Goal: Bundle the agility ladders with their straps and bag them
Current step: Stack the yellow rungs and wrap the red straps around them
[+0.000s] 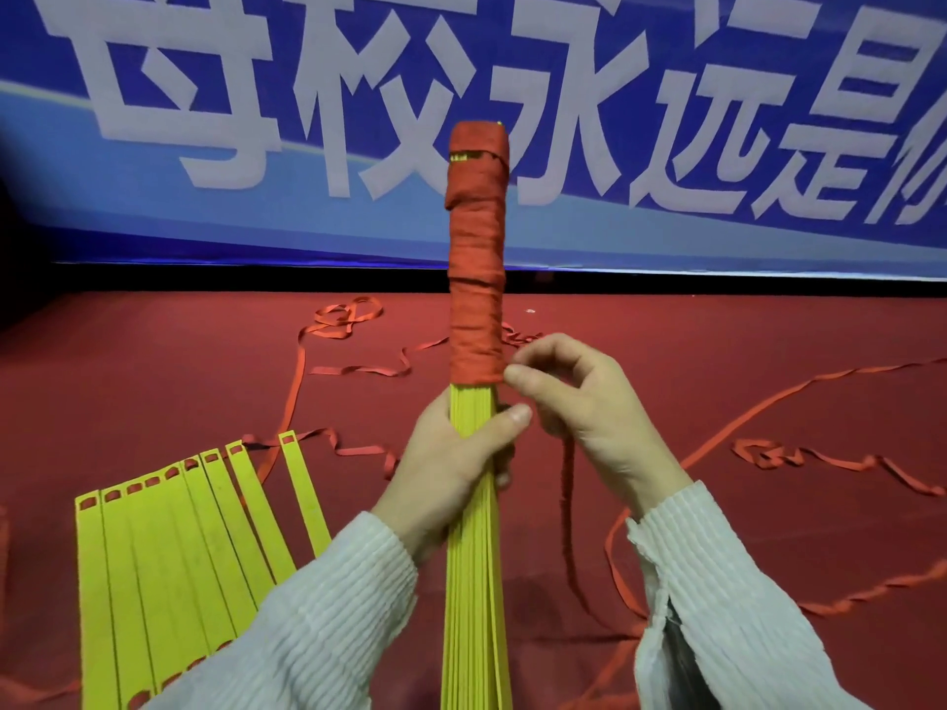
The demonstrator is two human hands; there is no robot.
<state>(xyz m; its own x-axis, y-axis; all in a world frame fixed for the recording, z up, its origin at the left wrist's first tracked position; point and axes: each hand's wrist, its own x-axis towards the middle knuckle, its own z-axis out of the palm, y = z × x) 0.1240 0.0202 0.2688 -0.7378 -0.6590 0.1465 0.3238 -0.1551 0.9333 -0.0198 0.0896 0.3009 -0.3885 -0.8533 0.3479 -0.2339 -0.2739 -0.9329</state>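
Observation:
A stack of yellow ladder rungs [474,581] stands upright in front of me. Its upper half is wound tightly in red strap [476,279]. My left hand [456,463] grips the yellow stack just below the wrapping, thumb across the front. My right hand [579,402] is beside the bundle at the lower edge of the wrapping, fingers curled and pinching the red strap, which hangs down from it [568,504]. A second ladder's yellow rungs [174,545] lie fanned out on the red floor at the lower left.
Loose red straps [768,402] trail in loops over the red carpet [153,376] on both sides and behind the bundle. A blue banner with large white characters [307,120] hangs across the back. No bag is visible.

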